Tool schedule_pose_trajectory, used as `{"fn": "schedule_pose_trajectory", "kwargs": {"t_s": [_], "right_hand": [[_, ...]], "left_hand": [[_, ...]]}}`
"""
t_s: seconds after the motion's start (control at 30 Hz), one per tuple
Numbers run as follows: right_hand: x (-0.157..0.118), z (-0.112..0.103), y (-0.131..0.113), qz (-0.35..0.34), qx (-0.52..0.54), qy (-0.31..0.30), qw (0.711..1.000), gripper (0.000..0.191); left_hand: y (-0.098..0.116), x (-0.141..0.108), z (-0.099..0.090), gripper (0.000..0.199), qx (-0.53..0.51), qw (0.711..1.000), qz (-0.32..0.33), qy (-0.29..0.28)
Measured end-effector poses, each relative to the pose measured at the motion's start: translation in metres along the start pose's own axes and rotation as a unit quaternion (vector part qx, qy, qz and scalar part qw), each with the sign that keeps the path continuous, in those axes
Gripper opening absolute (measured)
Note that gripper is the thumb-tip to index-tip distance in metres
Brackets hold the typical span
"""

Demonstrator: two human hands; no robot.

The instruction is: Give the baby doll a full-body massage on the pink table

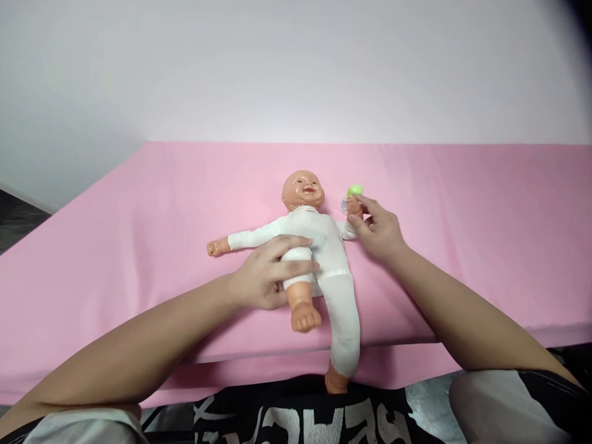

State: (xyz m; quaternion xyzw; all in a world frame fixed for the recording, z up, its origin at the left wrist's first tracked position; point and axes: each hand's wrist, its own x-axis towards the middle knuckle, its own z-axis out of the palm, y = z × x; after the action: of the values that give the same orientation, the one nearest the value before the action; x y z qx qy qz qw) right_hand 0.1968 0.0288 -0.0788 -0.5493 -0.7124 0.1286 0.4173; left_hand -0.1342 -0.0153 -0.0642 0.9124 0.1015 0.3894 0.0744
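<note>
A baby doll (330, 253) with a white cloth body and hard skin-toned head, hands and feet lies on its back, head away from me. My left hand (266, 271) is wrapped round the doll's bent leg, whose foot sticks out below my fingers. With thumb and fingertips, my right hand (382, 228) grips the doll's raised hand. Just behind that small hand shows a round light-green thing (355, 190), with a pale patterned piece (344, 205) beside it. The doll's other arm stretches out to the left. Its straight leg hangs over the near edge of the table.
A pink cloth (139, 234) covers the table, with its near edge folding down close to my body. Behind the table rises a plain white wall (324, 68). Dark floor (18, 216) shows at the far left.
</note>
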Motion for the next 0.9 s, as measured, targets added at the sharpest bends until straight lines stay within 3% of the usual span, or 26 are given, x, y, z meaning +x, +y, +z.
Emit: {"fn": "schedule_pose_trajectory", "kwargs": {"t_s": [0.07,0.13,0.23,0.3,0.37,0.47,0.53,0.57,0.63,0.73,0.83,0.9], "right_hand": [[0.008,-0.009,0.017,0.075,0.033,0.038,0.996,0.067],[0.017,-0.018,0.036,0.149,0.046,0.039,0.987,0.073],[0.024,-0.026,0.059,0.228,0.003,-0.010,0.974,0.071],[0.026,-0.029,0.063,0.237,-0.047,-0.048,0.969,0.068],[0.024,-0.029,0.056,0.203,-0.109,-0.060,0.971,0.066],[0.015,-0.024,0.029,0.099,-0.190,-0.015,0.977,0.059],[0.004,-0.017,0.005,0.023,-0.154,-0.015,0.988,0.045],[-0.003,-0.014,-0.006,-0.012,-0.104,-0.040,0.994,0.038],[-0.017,-0.007,-0.024,-0.095,0.015,-0.147,0.984,0.032],[-0.033,0.003,-0.037,-0.210,0.067,-0.216,0.951,0.046],[-0.040,0.010,-0.037,-0.227,0.046,-0.239,0.943,0.063],[-0.040,0.014,-0.036,-0.217,0.018,-0.246,0.944,0.063]], "left_hand": [[0.014,0.002,0.003,0.046,-0.006,0.999,0.031,-0.023],[0.027,0.003,0.006,0.041,-0.003,0.997,0.053,-0.059],[0.044,0.002,0.010,0.032,0.025,0.989,0.077,-0.121],[0.051,0.002,0.011,0.029,0.035,0.983,0.096,-0.155],[0.055,0.002,0.010,0.031,0.031,0.978,0.098,-0.181],[0.060,0.005,0.005,0.036,-0.002,0.977,0.063,-0.205],[0.063,0.006,0.002,0.046,-0.044,0.976,0.035,-0.211],[0.064,0.007,0.001,0.054,-0.066,0.976,0.021,-0.208],[0.063,0.007,0.001,0.061,-0.097,0.977,-0.008,-0.188],[0.053,0.006,0.003,0.051,-0.105,0.984,-0.063,-0.129],[0.037,0.006,0.007,0.037,-0.020,0.981,-0.171,-0.089],[0.028,0.006,0.009,0.033,0.064,0.961,-0.255,-0.091]]}}
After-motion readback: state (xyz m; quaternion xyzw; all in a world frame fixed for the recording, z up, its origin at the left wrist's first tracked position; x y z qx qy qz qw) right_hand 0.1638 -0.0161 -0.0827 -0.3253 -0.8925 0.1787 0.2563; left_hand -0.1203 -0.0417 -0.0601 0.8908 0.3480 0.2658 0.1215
